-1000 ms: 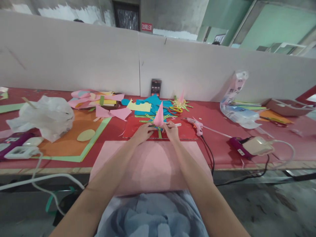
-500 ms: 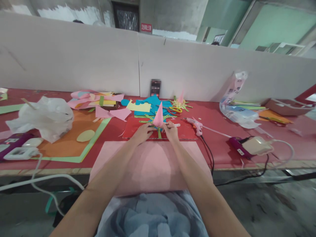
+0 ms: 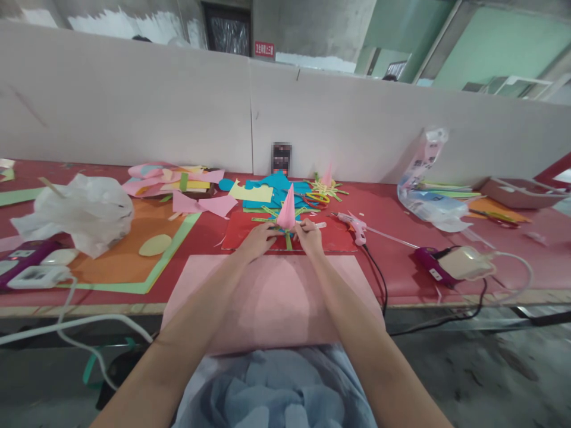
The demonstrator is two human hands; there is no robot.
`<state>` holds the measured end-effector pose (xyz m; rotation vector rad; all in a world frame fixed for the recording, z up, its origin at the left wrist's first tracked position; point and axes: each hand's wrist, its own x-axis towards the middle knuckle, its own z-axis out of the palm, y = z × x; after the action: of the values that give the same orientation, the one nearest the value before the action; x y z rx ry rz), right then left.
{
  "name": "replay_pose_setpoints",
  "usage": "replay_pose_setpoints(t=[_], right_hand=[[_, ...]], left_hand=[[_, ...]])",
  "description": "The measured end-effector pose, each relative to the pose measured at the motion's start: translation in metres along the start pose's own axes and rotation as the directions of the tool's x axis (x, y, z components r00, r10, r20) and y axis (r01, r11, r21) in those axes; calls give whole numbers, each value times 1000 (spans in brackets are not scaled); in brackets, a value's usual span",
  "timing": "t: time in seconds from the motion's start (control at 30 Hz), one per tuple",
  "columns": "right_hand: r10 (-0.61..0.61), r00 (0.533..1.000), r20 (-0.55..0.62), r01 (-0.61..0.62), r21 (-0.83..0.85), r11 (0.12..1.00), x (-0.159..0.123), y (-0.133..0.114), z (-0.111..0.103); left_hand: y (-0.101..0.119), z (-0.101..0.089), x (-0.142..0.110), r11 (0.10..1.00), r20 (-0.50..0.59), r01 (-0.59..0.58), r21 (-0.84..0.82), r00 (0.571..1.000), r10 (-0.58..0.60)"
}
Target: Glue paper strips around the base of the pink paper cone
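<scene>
A pink paper cone [image 3: 286,208] stands point up over a red sheet [image 3: 341,238], with green and blue paper strips [image 3: 288,242] fanning out from under its base. My left hand [image 3: 260,239] is closed at the cone's lower left edge, fingertips pressed to it. From the right, my right hand [image 3: 309,237] pinches the base of the same cone. The fingertips' exact hold is small and partly hidden. A similar pink cone [image 3: 327,177] on pale green strips sits farther back.
A pink glue gun [image 3: 355,227] with a black cord lies right of the red sheet. Yellow-handled scissors [image 3: 317,199] rest on blue paper [image 3: 256,202]. Left are a crumpled white plastic bag [image 3: 84,208] and orange paper [image 3: 118,261]. A purple power strip [image 3: 430,266] sits right.
</scene>
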<state>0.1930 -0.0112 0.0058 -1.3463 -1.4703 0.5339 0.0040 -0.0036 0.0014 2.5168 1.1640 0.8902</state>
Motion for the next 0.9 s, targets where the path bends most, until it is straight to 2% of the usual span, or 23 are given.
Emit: replay_pose_setpoints(t=[0.47,0.9], right_hand=[[19,1000,-6,-19,-2,1000,-2,-5,-2],[65,997,38,-66,23,998,-2,-7,-4]], left_hand=[[0,0,0,1000,11,4,-1,1000,-4],[1,-2,0,1000,14,6,-5,1000,-6]])
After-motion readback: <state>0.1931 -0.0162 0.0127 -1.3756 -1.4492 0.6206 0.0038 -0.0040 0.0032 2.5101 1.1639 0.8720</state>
